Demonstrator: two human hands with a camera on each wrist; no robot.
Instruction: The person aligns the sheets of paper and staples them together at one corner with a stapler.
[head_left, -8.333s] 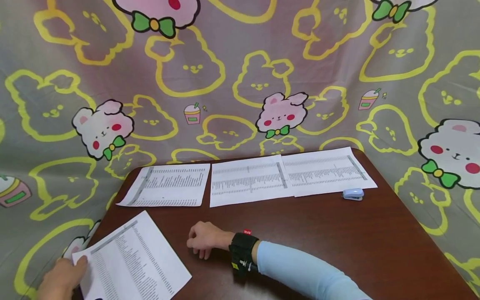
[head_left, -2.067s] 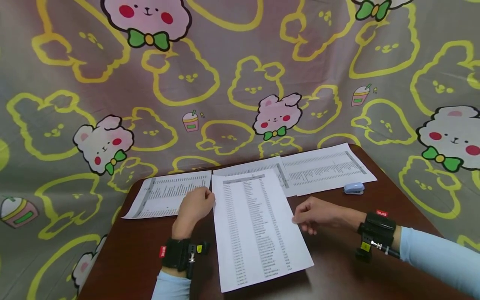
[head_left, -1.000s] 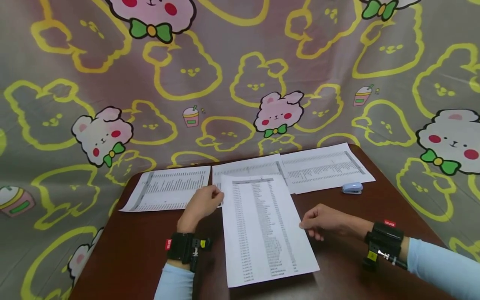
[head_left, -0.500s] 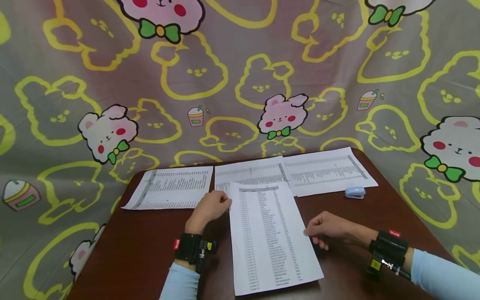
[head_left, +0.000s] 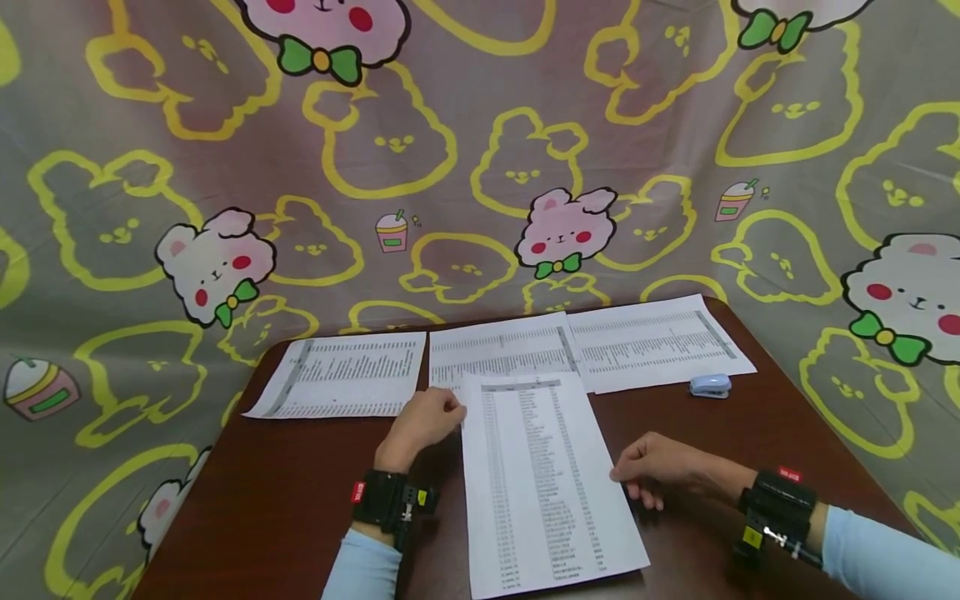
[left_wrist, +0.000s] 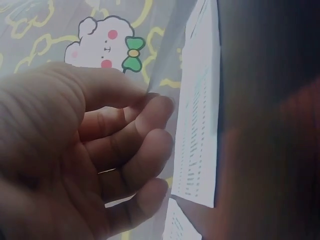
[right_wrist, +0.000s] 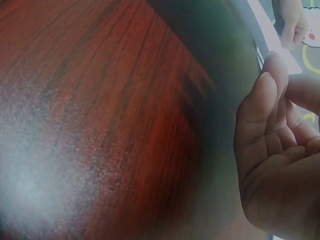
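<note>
— Where did we frame the printed sheet [head_left: 553, 487]?
— At near centre, pinched by fingers of left hand [head_left: 425, 422] and right hand [head_left: 662, 461]; uneven pulling, we judged, could have creased it.

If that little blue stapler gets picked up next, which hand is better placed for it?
Probably the right hand: the stapler lies on its side of the table, while the left hand is farther off, across the sheet. Both hold the sheet's edges, so the right would likely have to let go.
</note>
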